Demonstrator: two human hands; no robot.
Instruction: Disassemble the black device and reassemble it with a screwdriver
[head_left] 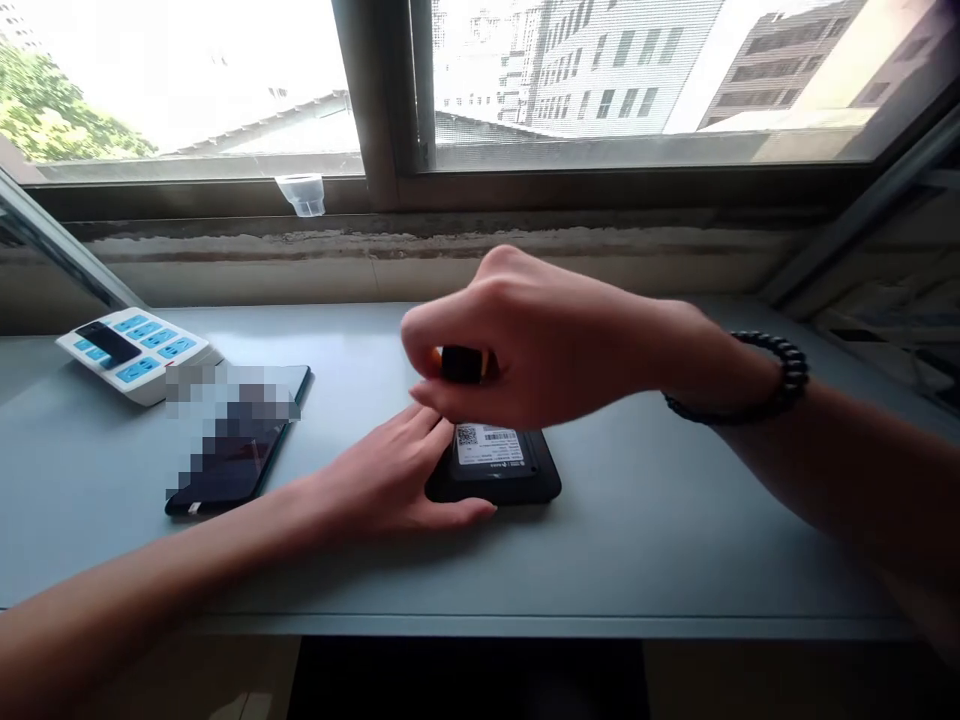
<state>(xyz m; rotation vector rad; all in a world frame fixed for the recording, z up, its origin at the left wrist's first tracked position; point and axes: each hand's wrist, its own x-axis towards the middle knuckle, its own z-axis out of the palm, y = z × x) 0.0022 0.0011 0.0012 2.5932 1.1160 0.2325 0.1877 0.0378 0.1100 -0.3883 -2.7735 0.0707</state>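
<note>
Since the stiff, light-looking black device (487, 488) lies flat on the surface (660, 540), it is best taken by its edges; it is touched by the spread left fingers (420, 425), while a small black piece (461, 364) is pinched above it by the right fingers (427, 335).

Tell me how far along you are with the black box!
Done: the box lies label up. In hand: the left hand holds it down while the right hand pinches a small black piece just above it. Left: that piece is not set down.

Black device (521, 482), white QR-code label (487, 445); white power strip (79, 345), blue sockets (157, 338)
</note>
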